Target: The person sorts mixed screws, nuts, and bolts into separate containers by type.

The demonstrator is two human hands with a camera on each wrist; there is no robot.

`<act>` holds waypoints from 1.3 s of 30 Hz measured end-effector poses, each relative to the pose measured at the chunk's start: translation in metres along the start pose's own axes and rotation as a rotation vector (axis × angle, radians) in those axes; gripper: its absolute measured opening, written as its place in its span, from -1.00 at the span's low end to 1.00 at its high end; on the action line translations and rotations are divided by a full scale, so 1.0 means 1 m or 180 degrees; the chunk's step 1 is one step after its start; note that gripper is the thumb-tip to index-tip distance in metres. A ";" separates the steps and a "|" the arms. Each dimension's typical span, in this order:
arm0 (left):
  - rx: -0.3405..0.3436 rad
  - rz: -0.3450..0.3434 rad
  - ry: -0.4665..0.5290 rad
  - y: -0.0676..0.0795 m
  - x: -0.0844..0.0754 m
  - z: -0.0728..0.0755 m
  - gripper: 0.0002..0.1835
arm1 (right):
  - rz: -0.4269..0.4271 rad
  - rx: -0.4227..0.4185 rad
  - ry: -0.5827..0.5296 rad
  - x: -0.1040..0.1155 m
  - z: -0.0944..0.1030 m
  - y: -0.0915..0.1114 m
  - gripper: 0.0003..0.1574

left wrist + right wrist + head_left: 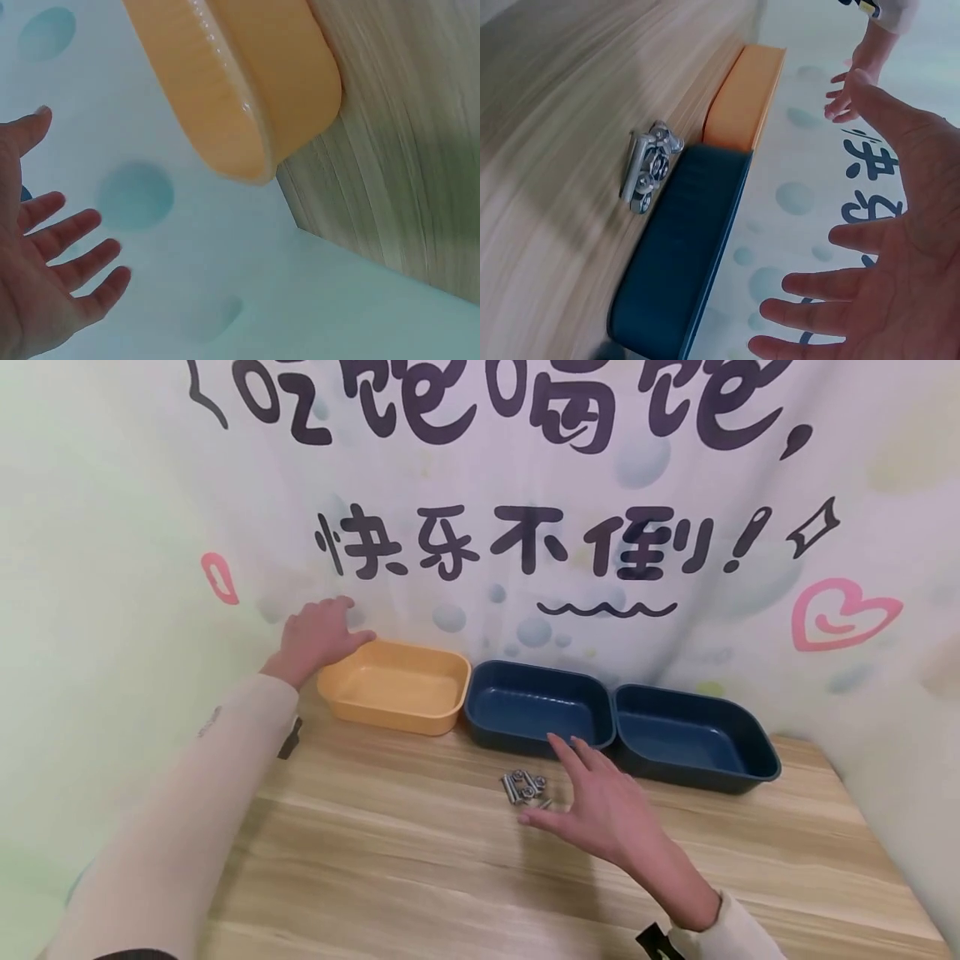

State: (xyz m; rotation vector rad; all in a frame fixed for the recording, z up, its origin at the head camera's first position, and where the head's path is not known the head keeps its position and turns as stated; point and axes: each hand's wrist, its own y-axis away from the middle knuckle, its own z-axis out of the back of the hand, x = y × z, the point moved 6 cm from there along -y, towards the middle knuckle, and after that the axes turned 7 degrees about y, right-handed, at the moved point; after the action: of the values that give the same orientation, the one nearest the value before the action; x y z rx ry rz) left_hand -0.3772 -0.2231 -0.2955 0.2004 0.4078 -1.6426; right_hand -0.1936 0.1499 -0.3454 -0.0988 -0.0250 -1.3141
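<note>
Left sleeve (150,810) nearest camera. Left hand (315,633), fingers spread, empty, near orange box (390,718). Metal bolts (528,792) on tabletop (390,852) in front of middle blue box (510,741), just left of right hand (603,810): nearer hand, thumb and fingers apart, holding nothing.

Shiny metal screws (513,788), glossy plastic trays (542,703), smooth wood-grain table (390,843)

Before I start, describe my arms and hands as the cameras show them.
The left hand and right hand are bare, no rings showing. The left sleeve is pale cream with a small grey mark, too small to read; the right sleeve is pale too. A black piece shows by the left wrist, another by the right.
</note>
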 end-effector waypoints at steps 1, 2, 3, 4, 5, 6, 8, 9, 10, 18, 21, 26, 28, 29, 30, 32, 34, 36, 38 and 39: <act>0.0076 0.0063 0.0079 -0.002 0.003 0.000 -0.18 | 0.0005 -0.0033 -0.0005 0.001 0.000 0.000 0.46; 0.0164 0.0128 0.0163 -0.004 0.006 -0.001 -0.18 | 0.0011 -0.0065 -0.0013 0.002 0.000 -0.001 0.45; 0.0245 0.0184 0.0231 -0.005 0.010 -0.001 -0.19 | 0.0008 -0.0089 -0.0031 0.002 0.000 -0.001 0.45; 0.0329 0.0237 0.0294 -0.006 0.013 -0.001 -0.19 | 0.0002 -0.0108 -0.0048 0.003 -0.001 -0.002 0.44; 0.0401 0.0271 0.0335 -0.007 0.016 -0.001 -0.21 | -0.0003 -0.0128 -0.0070 0.004 -0.001 -0.002 0.43; 0.0456 0.0301 0.0372 -0.007 0.019 -0.001 -0.24 | -0.0012 -0.0149 -0.0086 0.004 -0.001 -0.003 0.41; 0.0556 0.0380 0.0449 -0.006 0.027 -0.002 -0.32 | -0.0031 -0.0197 -0.0125 0.005 -0.002 -0.004 0.37; 0.0577 0.0422 0.0480 -0.006 0.030 -0.003 -0.37 | -0.0039 -0.0222 -0.0144 0.006 -0.002 -0.004 0.34; 0.0595 0.0452 0.0506 -0.005 0.035 -0.003 -0.41 | -0.0050 -0.0252 -0.0168 0.007 -0.002 -0.004 0.31; 0.0761 0.0890 0.0887 0.001 0.064 -0.013 -0.57 | -0.0446 -0.0154 -0.0926 0.004 -0.012 -0.011 0.18; 0.0883 0.1074 0.1048 0.005 0.067 -0.017 -0.49 | -0.0638 -0.0030 -0.1339 0.000 -0.018 -0.014 0.12; 0.1019 0.1256 0.1307 0.005 0.066 -0.021 -0.39 | -0.1005 0.0114 -0.1913 -0.011 -0.029 -0.016 -0.01; 0.1053 0.1304 0.1372 0.005 0.066 -0.022 -0.36 | -0.1132 0.0139 -0.2107 -0.015 -0.034 -0.016 -0.02; 0.1080 0.1343 0.1407 0.005 0.065 -0.023 -0.33 | -0.1181 0.0151 -0.2218 -0.017 -0.037 -0.017 -0.03; 0.1086 0.1373 0.1427 0.005 0.066 -0.024 -0.32 | -0.1234 0.0164 -0.2315 -0.019 -0.040 -0.018 -0.04; 0.1079 0.1407 0.1414 0.004 0.067 -0.025 -0.32 | -0.1336 0.0188 -0.2518 -0.022 -0.047 -0.020 -0.10; 0.1078 0.1433 0.1450 0.003 0.068 -0.028 -0.31 | -0.1471 0.0210 -0.2696 -0.026 -0.054 -0.022 -0.17; 0.1071 0.1438 0.1468 0.001 0.068 -0.031 -0.32 | -0.1591 0.0228 -0.2858 -0.029 -0.061 -0.025 -0.25; 0.1048 0.1438 0.1472 -0.002 0.068 -0.034 -0.33 | -0.1692 0.0250 -0.2990 -0.031 -0.067 -0.027 -0.31; 0.1033 0.1449 0.1478 -0.004 0.068 -0.037 -0.33 | -0.1719 0.0262 -0.3040 -0.032 -0.069 -0.028 -0.33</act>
State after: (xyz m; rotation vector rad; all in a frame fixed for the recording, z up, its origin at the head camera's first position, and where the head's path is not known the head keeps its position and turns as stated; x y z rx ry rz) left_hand -0.3929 -0.2716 -0.3533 0.8660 0.4041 -1.1929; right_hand -0.2313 0.1682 -0.4151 -0.6786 -0.9721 -1.6876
